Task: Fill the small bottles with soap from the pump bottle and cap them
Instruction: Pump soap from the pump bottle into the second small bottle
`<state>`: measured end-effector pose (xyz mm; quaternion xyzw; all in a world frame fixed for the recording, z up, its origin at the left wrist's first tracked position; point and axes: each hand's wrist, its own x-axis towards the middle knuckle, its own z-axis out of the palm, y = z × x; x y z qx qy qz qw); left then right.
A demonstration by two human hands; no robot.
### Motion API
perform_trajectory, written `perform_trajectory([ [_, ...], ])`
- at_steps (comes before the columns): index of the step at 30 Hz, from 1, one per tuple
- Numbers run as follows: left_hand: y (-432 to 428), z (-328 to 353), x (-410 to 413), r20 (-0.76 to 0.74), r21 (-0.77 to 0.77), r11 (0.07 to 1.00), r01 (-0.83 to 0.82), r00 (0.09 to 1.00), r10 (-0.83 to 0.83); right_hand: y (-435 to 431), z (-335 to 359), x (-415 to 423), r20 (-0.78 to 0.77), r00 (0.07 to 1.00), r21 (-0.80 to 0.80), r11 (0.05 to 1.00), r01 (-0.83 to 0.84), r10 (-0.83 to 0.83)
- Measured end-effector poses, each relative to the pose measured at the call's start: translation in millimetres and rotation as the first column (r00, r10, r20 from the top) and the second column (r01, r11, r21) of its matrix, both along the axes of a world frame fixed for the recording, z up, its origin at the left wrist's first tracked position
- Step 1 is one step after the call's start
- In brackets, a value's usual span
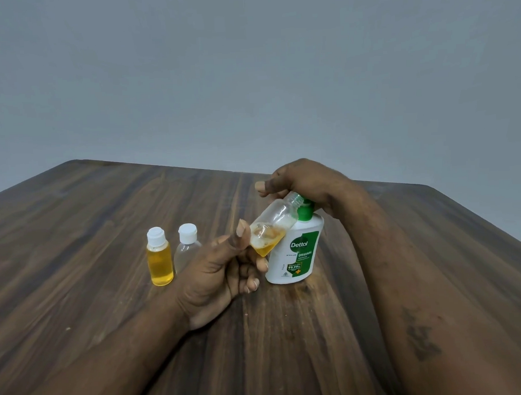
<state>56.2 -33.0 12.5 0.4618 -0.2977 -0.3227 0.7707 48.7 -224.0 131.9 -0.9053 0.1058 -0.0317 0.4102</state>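
Gripping the tilted, uncapped small bottle (pixel 273 226), the left hand (pixel 218 276) holds its mouth at the nozzle of the pump bottle (pixel 297 257), whose head the right hand (pixel 300 180) clasps.

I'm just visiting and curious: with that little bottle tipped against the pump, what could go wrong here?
The open bottle is tilted in the left hand, mouth at the green nozzle; soap could miss and run onto the table.
The pump bottle leans under the right hand; a hard press might tip it.
The left hand could knock the empty capped bottle beside it.
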Motion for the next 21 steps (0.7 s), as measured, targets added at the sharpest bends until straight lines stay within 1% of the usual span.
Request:
perform_trajectory([
  [3,-0.8,-0.1,1.2,0.002,-0.003,1.0,-0.014,1.0,0.014,1.2,3.5,-1.2,0.033,0.999,-0.029,1.0,-0.012,0.013],
  [7,-3.7,-2.5,5.9,-0.013,0.006,1.0,-0.031,0.999,0.031,3.9,8.8,-2.2,0.244,0.97,-0.075,0.996,0.038,-0.019],
  [9,-3.7,-5.1,7.8,-0.009,0.0,1.0,-0.024,1.0,0.024,5.1,9.8,-1.9,0.289,0.957,-0.107,0.992,0.063,-0.029],
  [10,-3.5,-5.7,7.7,-0.009,-0.005,1.0,-0.02,1.0,0.02,5.2,9.1,-1.1,0.285,0.958,-0.123,0.991,0.061,-0.023],
  [12,-2.8,-5.3,6.8,-0.001,-0.014,1.0,-0.014,1.0,0.014,4.8,6.4,0.9,0.219,0.976,-0.142,0.989,0.041,-0.009],
  [15,-0.7,-0.6,2.5,-0.009,-0.016,1.0,-0.009,1.0,0.009,2.4,1.6,1.4,0.06,0.998,-0.076,0.997,0.014,-0.009],
  [16,0.1,0.6,1.6,-0.02,-0.019,1.0,-0.01,1.0,0.01,2.0,0.8,1.3,0.039,0.999,-0.056,0.998,0.002,0.0],
  [18,1.2,2.1,1.0,-0.031,-0.026,1.0,-0.015,0.999,0.015,1.2,1.7,1.9,0.064,0.998,-0.048,0.999,-0.016,0.019],
  [21,-0.6,2.5,0.1,-0.02,-0.024,1.0,-0.008,1.0,0.008,2.0,4.8,0.7,0.167,0.986,-0.038,0.999,0.001,0.005],
])
